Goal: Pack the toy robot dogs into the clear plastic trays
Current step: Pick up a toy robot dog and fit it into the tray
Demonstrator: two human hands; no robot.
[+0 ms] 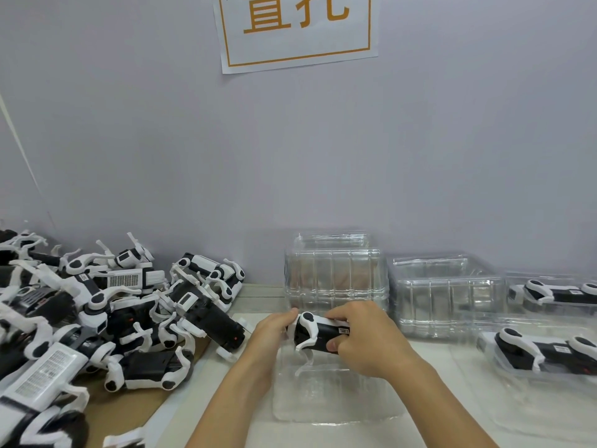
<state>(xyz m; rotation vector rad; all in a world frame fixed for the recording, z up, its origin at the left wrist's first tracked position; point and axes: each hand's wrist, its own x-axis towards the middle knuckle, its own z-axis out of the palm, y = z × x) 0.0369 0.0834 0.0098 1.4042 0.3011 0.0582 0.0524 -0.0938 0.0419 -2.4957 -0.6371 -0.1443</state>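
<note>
I hold one toy dog (318,334) in both hands, left hand (273,331) and right hand (365,337) curled around it, above an empty tray (336,399) mid-tabletop. Two packed trays (549,354) sit right; a big pile (97,318) waits left.

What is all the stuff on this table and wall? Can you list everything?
Black-and-white toy robot dog in hands: one, held above the empty tray.
Empty clear plastic tray: one, flat on the table below the hands.
Heap of loose toy dogs: many, black and white, left side.
Stacks of clear plastic trays: two, against the wall, centre and right.
Packed trays with dogs: two seen, far right, second behind.
White paper sign with orange characters: one, on the wall.
Left hand: holds the dog's end.
Right hand: grips the dog's body.
</note>
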